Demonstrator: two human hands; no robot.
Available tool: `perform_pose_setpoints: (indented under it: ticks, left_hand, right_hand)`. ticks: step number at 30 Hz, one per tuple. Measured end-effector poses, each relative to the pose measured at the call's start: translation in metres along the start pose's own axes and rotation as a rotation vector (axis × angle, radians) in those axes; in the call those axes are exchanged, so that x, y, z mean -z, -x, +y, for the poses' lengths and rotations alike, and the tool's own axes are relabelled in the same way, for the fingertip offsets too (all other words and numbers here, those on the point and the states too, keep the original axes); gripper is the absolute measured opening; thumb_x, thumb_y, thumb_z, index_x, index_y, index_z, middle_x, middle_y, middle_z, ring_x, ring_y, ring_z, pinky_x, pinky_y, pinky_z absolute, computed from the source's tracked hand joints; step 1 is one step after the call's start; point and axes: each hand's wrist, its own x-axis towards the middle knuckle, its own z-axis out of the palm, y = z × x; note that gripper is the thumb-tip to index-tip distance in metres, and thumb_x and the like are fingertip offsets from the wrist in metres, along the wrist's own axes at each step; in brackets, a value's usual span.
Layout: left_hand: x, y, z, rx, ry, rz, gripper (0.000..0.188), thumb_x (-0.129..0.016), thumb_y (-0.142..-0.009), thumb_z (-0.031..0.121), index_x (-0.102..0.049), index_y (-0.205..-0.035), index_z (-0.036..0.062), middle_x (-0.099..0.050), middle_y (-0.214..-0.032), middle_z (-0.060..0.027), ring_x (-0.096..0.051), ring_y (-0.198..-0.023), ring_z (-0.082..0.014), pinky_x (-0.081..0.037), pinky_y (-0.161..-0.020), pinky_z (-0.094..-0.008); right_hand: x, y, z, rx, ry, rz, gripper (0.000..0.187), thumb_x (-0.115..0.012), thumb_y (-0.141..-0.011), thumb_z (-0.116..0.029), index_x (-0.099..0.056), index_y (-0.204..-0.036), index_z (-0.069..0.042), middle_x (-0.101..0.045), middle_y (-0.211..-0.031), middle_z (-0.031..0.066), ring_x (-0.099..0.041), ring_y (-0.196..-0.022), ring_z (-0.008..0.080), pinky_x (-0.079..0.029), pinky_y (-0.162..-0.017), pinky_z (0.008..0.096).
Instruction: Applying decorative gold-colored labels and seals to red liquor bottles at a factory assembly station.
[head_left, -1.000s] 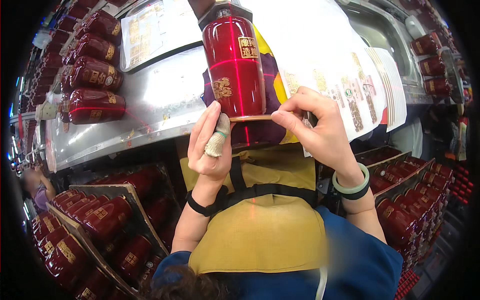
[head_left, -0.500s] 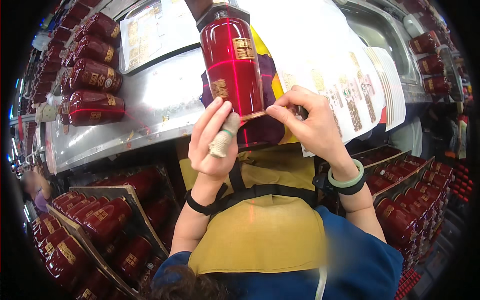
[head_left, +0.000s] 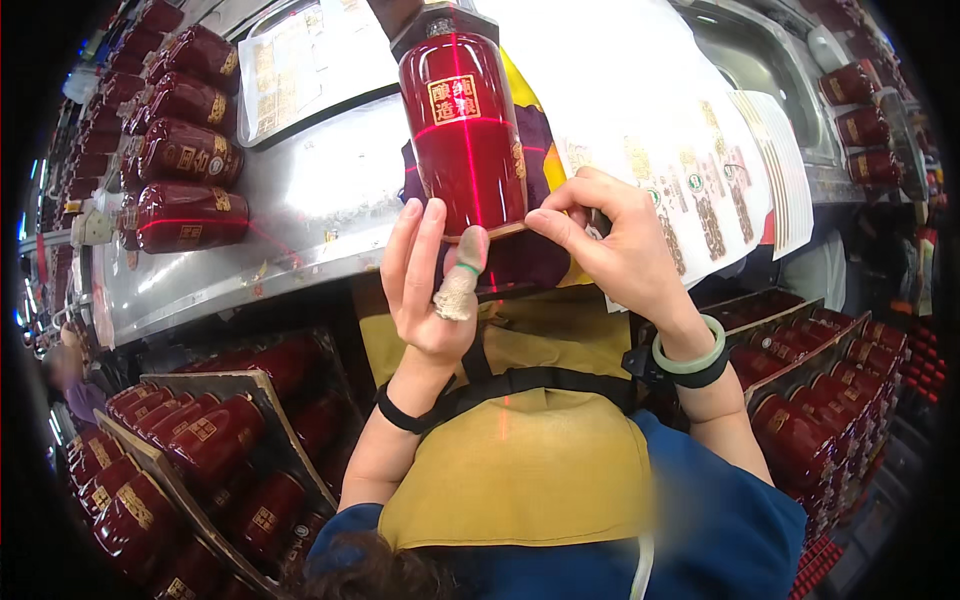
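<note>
A glossy dark-red bottle (head_left: 460, 150) lies neck-away on the bench, its neck end in a dark angular holder (head_left: 442, 18). A square gold label (head_left: 454, 99) faces up, and red light lines cross the glass. My left hand (head_left: 432, 285) is open at the base end, its fingers stretched out. Its thumb, in a cloth finger cot (head_left: 458, 292) with a green band, touches the base. My right hand (head_left: 615, 235) has thumb and forefinger pinched together at the base's right corner. What they hold is too small to make out.
White sheets of gold stickers (head_left: 700, 190) lie to the right, beside a metal sink (head_left: 770, 80). More stickers rest in a tray (head_left: 290, 85) at upper left. Red bottles (head_left: 192, 216) lie along the left, and crates (head_left: 262, 400) of them flank me below.
The bottle has rolled leftward, bringing its square label from the right side to the middle. My left fingers have come off the glass, and the thumb has shifted right. My right hand barely moved.
</note>
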Motion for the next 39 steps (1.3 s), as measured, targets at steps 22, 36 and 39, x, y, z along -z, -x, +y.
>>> perform_pose_setpoints:
  ticks: [22, 36, 39]
  left_hand:
    - [0.003, -0.002, -0.001, 0.027, 0.046, -0.043, 0.04, -0.08, -0.084, -0.006, -0.069, -0.122, -0.0105, -0.071, -0.124, -0.0196, -0.068, -0.117, -0.0338, -0.059, -0.097, -0.0396]
    - [0.002, 0.007, -0.008, 0.182, 0.196, -0.018, 0.036, -0.077, -0.082, -0.014, -0.073, -0.118, -0.0087, -0.073, -0.119, -0.0208, -0.071, -0.112, -0.0336, -0.058, -0.098, -0.0401]
    - [0.003, 0.009, -0.008, 0.165, 0.184, -0.023, 0.037, -0.078, -0.082, -0.014, -0.072, -0.118, -0.0092, -0.073, -0.12, -0.0213, -0.071, -0.112, -0.0339, -0.058, -0.099, -0.0403]
  right_hand:
    - [-0.008, -0.002, -0.006, 0.069, 0.0, 0.025, 0.019, -0.081, -0.087, -0.016, -0.074, -0.087, 0.002, -0.064, -0.074, 0.0101, -0.057, -0.064, 0.019, -0.046, -0.062, 0.0338]
    - [-0.009, -0.002, -0.002, -0.035, -0.051, 0.101, 0.019, -0.08, -0.089, -0.015, -0.07, -0.09, 0.001, -0.061, -0.073, 0.0055, -0.054, -0.065, 0.0127, -0.045, -0.063, 0.03]
    - [-0.02, 0.002, -0.005, -0.138, -0.188, 0.044, 0.021, -0.079, -0.09, -0.017, -0.068, -0.092, 0.001, -0.06, -0.073, 0.0042, -0.053, -0.066, 0.0117, -0.045, -0.063, 0.0299]
